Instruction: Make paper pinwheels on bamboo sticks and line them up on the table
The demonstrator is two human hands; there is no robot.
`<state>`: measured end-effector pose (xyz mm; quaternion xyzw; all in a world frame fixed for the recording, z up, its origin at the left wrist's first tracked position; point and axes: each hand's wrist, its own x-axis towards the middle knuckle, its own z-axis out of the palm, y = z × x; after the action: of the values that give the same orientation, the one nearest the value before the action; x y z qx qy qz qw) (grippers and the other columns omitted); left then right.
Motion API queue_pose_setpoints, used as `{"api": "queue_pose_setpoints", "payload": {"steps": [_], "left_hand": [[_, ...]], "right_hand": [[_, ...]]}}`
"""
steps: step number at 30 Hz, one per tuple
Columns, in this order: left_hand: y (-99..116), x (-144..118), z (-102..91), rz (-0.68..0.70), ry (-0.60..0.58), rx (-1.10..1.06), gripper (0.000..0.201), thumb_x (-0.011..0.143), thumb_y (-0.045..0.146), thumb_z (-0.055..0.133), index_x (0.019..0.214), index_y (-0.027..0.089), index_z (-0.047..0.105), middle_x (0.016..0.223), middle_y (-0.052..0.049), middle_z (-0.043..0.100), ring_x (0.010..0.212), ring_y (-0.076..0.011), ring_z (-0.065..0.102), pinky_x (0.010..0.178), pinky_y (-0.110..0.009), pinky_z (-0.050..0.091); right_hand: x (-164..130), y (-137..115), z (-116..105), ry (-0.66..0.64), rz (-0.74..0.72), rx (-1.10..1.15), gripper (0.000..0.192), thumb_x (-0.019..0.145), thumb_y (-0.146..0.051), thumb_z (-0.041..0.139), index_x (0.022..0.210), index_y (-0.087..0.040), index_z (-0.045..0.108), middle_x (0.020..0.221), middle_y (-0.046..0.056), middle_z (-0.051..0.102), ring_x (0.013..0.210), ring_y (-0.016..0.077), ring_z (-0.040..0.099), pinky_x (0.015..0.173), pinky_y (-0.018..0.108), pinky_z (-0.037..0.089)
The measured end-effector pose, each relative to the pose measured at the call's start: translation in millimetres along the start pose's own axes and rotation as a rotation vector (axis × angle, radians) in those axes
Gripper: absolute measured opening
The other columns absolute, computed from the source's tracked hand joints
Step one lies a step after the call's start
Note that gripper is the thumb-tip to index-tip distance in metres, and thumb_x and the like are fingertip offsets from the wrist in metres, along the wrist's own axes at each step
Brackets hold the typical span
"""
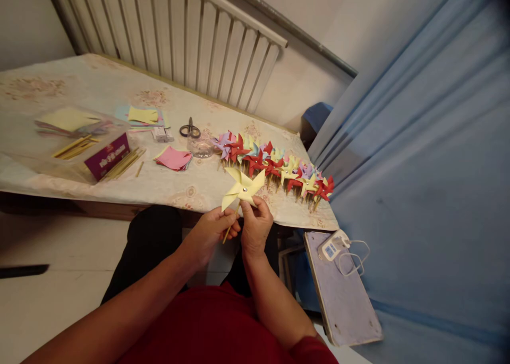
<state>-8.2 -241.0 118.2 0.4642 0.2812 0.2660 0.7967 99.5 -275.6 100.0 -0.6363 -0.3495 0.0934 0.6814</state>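
Observation:
A yellow paper pinwheel (244, 187) on a thin wooden stick is held up just in front of the table's near edge, a shiny round pin at its centre. My left hand (217, 228) is closed around the stick below the blades. With thumb and fingers, my right hand (256, 223) pinches at the lower edge of the pinwheel, close to the top of the stick. Beyond my hands, to the right, several finished-looking pinwheels (274, 164) in red, yellow, purple and blue stand packed in rows on the table.
On the flowered tablecloth (159, 191) lie pink paper squares (173, 158), a clear dish (202, 149), scissors (190, 128) and yellow paper sheets (142, 115). Wooden sticks (123, 164) sit by a purple label (107, 157). A stool (346, 295) with a power strip (333, 247) stands right, beside a blue curtain (422, 167).

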Motion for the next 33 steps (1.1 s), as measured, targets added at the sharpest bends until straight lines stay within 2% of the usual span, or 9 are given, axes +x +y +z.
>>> {"api": "queue_pose_setpoints", "payload": {"steps": [5, 8, 11, 14, 17, 22, 29, 33], "left_hand": [[0, 0, -0.7, -0.010, -0.008, -0.052, 0.024, 0.075, 0.038, 0.069, 0.069, 0.017, 0.058, 0.064, 0.000, 0.059, 0.057, -0.0102, 0.050, 0.056, -0.025, 0.035], [0, 2, -3.7, -0.010, 0.001, -0.096, 0.025, 0.074, 0.038, 0.071, 0.072, 0.016, 0.058, 0.066, -0.001, 0.061, 0.060, -0.0108, 0.052, 0.059, -0.024, 0.038], [-1, 3, -6.6, 0.000, 0.038, -0.123, 0.026, 0.072, 0.037, 0.073, 0.073, 0.016, 0.057, 0.066, -0.001, 0.062, 0.060, -0.0105, 0.053, 0.057, -0.024, 0.038], [-2, 4, -7.0, -0.006, 0.066, -0.131, 0.027, 0.071, 0.037, 0.075, 0.074, 0.016, 0.057, 0.066, -0.001, 0.062, 0.059, -0.0100, 0.053, 0.056, -0.023, 0.038], [-2, 4, -5.8, -0.020, 0.062, -0.141, 0.029, 0.069, 0.037, 0.077, 0.075, 0.015, 0.059, 0.068, -0.001, 0.063, 0.059, -0.0097, 0.055, 0.057, -0.022, 0.039], [-5, 4, -7.2, -0.027, 0.059, -0.210, 0.031, 0.067, 0.036, 0.081, 0.077, 0.014, 0.061, 0.072, -0.002, 0.066, 0.065, -0.0114, 0.060, 0.062, -0.022, 0.044], [-8, 6, -11.0, 0.005, 0.070, -0.265, 0.029, 0.068, 0.034, 0.081, 0.075, 0.014, 0.062, 0.069, -0.001, 0.063, 0.065, -0.0104, 0.058, 0.065, -0.022, 0.044], [-10, 7, -11.6, -0.017, 0.065, -0.266, 0.028, 0.066, 0.032, 0.081, 0.073, 0.012, 0.063, 0.069, -0.002, 0.063, 0.064, -0.0103, 0.057, 0.060, -0.021, 0.042]], "right_hand": [[-3, -1, 0, -0.004, 0.018, 0.053, 0.020, 0.078, -0.034, 0.068, 0.091, -0.019, 0.066, 0.085, 0.003, 0.068, 0.077, 0.0171, 0.065, 0.074, 0.030, 0.055], [-7, 2, -1, -0.011, 0.024, 0.116, 0.034, 0.079, -0.032, 0.068, 0.110, -0.019, 0.064, 0.097, 0.007, 0.070, 0.087, 0.0189, 0.069, 0.081, 0.034, 0.057], [-14, 5, -3, 0.059, 0.057, 0.197, 0.046, 0.078, -0.033, 0.070, 0.120, -0.018, 0.058, 0.093, 0.006, 0.069, 0.083, 0.0181, 0.070, 0.082, 0.034, 0.057], [-21, 7, -5, 0.103, 0.161, 0.206, 0.038, 0.079, -0.036, 0.070, 0.110, -0.016, 0.062, 0.087, 0.004, 0.068, 0.077, 0.0157, 0.068, 0.075, 0.030, 0.056], [-27, 5, -4, 0.028, 0.283, 0.214, 0.029, 0.080, -0.037, 0.070, 0.099, -0.015, 0.065, 0.084, 0.003, 0.069, 0.074, 0.0138, 0.065, 0.071, 0.027, 0.053], [-33, 2, 1, -0.054, 0.379, 0.305, 0.024, 0.081, -0.038, 0.068, 0.088, -0.016, 0.064, 0.075, -0.001, 0.066, 0.065, 0.0107, 0.060, 0.061, 0.023, 0.048], [-30, 4, 1, -0.119, 0.350, 0.204, 0.022, 0.079, -0.035, 0.069, 0.087, -0.015, 0.068, 0.079, 0.001, 0.068, 0.072, 0.0127, 0.062, 0.068, 0.025, 0.050], [-24, 5, 2, -0.001, 0.318, 0.205, 0.031, 0.073, -0.028, 0.072, 0.101, -0.017, 0.063, 0.080, -0.001, 0.066, 0.073, 0.0133, 0.064, 0.070, 0.026, 0.051]]}}
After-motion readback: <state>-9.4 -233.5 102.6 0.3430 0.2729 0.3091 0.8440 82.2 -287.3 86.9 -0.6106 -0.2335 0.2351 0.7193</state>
